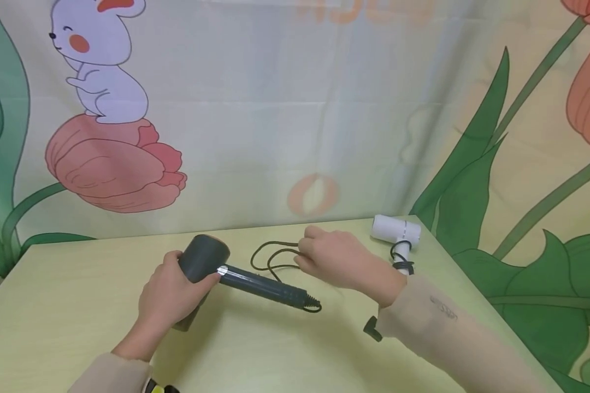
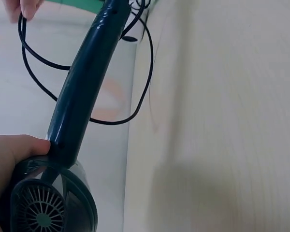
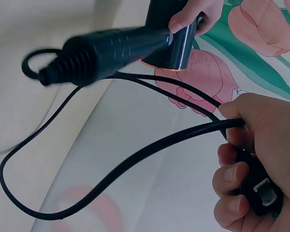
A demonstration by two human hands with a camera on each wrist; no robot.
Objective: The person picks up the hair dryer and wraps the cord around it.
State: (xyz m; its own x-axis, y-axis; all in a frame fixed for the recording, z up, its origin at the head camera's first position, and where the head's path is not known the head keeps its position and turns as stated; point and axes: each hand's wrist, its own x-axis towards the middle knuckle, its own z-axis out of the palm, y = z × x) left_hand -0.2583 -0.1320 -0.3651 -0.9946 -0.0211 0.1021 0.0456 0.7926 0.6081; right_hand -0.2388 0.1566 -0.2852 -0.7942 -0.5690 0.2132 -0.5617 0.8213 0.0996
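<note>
A dark green hair dryer is held up over the table, its handle pointing right. My left hand grips its barrel, the thumb lying near where handle and barrel meet. In the left wrist view a round slotted grille shows at one end of the barrel. To the right of the dryer, my right hand holds the gathered black cord, which hangs in loops towards the handle. Its curled fingers also wrap a black plug with a metal prong, seen in the right wrist view.
A white hair dryer lies at the table's back right corner, dark cord wound round its handle. The pale table meets a printed curtain behind. A small dark piece shows by the right sleeve.
</note>
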